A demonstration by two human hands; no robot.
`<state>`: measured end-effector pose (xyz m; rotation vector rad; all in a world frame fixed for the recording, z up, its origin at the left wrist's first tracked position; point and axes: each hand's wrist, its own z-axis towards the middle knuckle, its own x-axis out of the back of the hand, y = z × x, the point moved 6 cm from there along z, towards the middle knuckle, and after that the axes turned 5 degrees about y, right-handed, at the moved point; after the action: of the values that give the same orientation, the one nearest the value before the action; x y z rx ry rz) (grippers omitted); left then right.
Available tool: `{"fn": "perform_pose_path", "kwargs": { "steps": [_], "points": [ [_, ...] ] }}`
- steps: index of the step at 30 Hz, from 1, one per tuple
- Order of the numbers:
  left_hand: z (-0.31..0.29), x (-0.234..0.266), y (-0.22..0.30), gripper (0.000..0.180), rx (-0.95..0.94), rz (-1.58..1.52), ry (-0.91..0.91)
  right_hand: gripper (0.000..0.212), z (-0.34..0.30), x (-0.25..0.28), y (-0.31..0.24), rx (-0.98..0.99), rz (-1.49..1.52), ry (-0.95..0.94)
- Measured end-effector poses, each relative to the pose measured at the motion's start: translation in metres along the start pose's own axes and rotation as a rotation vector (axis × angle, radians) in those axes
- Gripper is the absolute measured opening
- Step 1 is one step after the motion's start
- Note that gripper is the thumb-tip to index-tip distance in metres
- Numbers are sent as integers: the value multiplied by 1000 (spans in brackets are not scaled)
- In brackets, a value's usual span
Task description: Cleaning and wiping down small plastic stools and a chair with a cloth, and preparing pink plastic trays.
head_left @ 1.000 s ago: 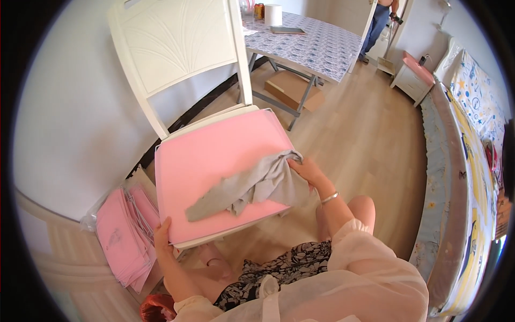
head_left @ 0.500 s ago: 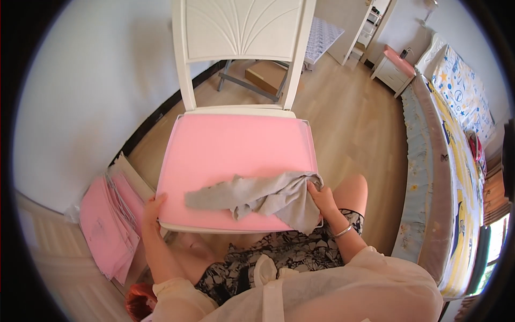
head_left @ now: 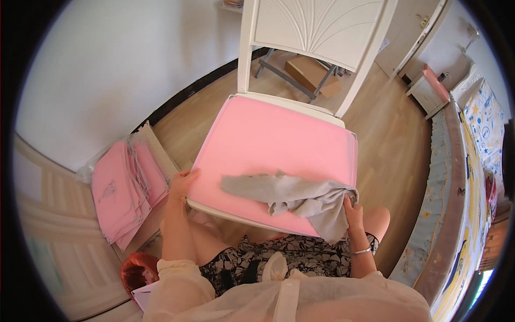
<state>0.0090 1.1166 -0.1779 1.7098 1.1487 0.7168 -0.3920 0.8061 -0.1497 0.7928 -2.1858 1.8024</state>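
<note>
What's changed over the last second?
The white chair has turned clockwise seen from above, its back swinging right. The right hand has drawn the grey cloth toward the pink seat's near edge. Nothing newly grasped or released: right hand still on the cloth, left hand still holding the seat's left edge.

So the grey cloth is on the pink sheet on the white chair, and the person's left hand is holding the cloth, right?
Not quite: it's the right hand that holds the grey cloth, as the head view shows. The left hand is at the pink sheet's edge. The cloth is on that sheet, on the white chair.
</note>
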Motion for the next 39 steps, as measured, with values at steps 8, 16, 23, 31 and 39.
{"fn": "perform_pose_path", "kwargs": {
  "steps": [8, 16, 23, 31, 39],
  "points": [
    [-4, -50, 5, 29, 4, 95, -80, 42, -12, 42, 29, -53, -50, 114],
    [0, -112, 18, 33, -27, 227, -226, 43, -23, 81, 71, -106, 47, 242],
    [18, -181, 8, 33, -10, 176, -396, 51, -4, 121, 71, -163, -277, 355],
    [-13, -213, -5, 31, 3, 132, -370, 51, 32, 159, 93, -65, -208, 303],
    [-21, -209, -17, 30, 25, 171, -335, 41, 26, 161, 97, -205, -138, 307]
  ]
}}
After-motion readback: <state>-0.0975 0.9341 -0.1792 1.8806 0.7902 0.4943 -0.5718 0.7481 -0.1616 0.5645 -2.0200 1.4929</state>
